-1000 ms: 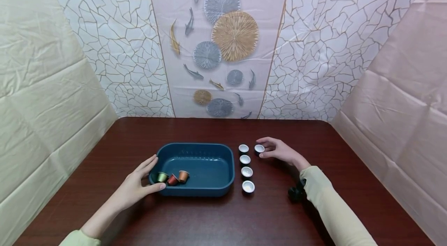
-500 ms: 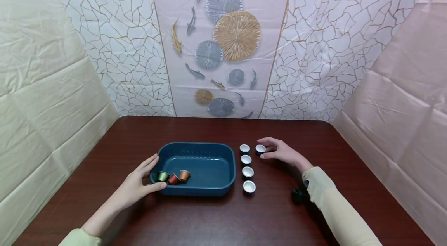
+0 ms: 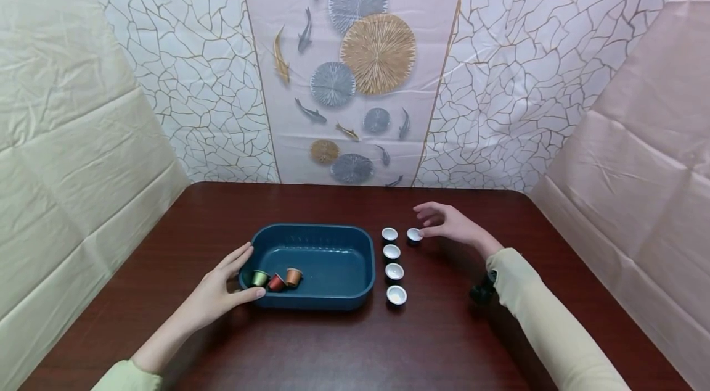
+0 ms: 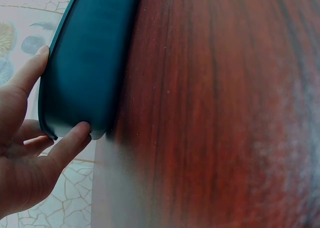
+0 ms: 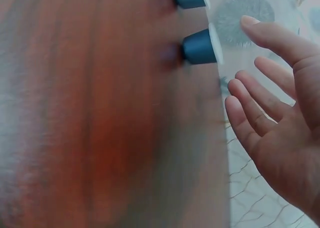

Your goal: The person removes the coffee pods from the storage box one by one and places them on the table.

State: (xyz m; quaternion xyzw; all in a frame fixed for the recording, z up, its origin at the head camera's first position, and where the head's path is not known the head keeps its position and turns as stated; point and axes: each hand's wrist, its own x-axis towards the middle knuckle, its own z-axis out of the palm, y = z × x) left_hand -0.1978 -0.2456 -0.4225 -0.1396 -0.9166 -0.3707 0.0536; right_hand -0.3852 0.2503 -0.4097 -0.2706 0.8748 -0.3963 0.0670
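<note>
My left hand [image 3: 209, 297] rests at the left end of a dark blue tray [image 3: 344, 303], its fairly straight fingers and thumb touching the rim and outer wall. In the left wrist view the thumb tip is at the rim. Inside the tray lie a green coffee capsule [image 3: 259, 278], a red one and an orange coffee capsule [image 3: 294, 277]. My right hand [image 3: 452, 224] is held with fingers apart, its thumb tip close by a dark blue coffee capsule [image 3: 413, 235] with a white top. The right wrist view shows nothing between its fingers.
Several more white-topped coffee capsules [image 3: 394, 272] stand in a column just right of the tray, on the dark red-brown table [image 3: 310, 348]. Patterned cloth [image 3: 360, 132] hangs behind the table's back edge. A small black object [image 3: 481, 293] shows below the right sleeve.
My right hand has lifted up and away from the dark blue coffee capsule, its fingers spreading off it. That capsule stays standing. The left hand keeps its place on the tray.
</note>
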